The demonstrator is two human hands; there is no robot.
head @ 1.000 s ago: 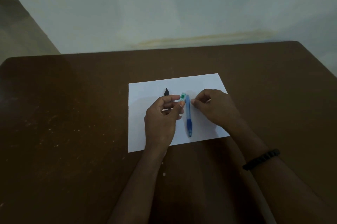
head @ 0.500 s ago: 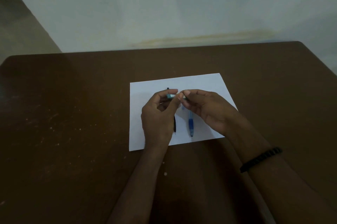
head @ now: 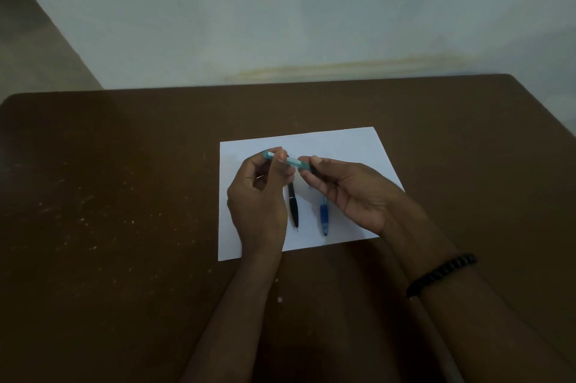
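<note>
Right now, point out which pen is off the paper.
The teal pen, pinched at its ends by the left hand and right hand, is held up; the black pen and blue pen lie on the white paper.

The head-worn camera looks forward and down, close over the table (head: 124,195), facing the wall (head: 280,8).

You're at a plain writing desk indoors: brown tabletop (head: 124,195), white sheet (head: 343,145), teal pen (head: 291,160), black pen (head: 293,205), blue pen (head: 324,214), bare stained wall (head: 280,8) behind.
</note>
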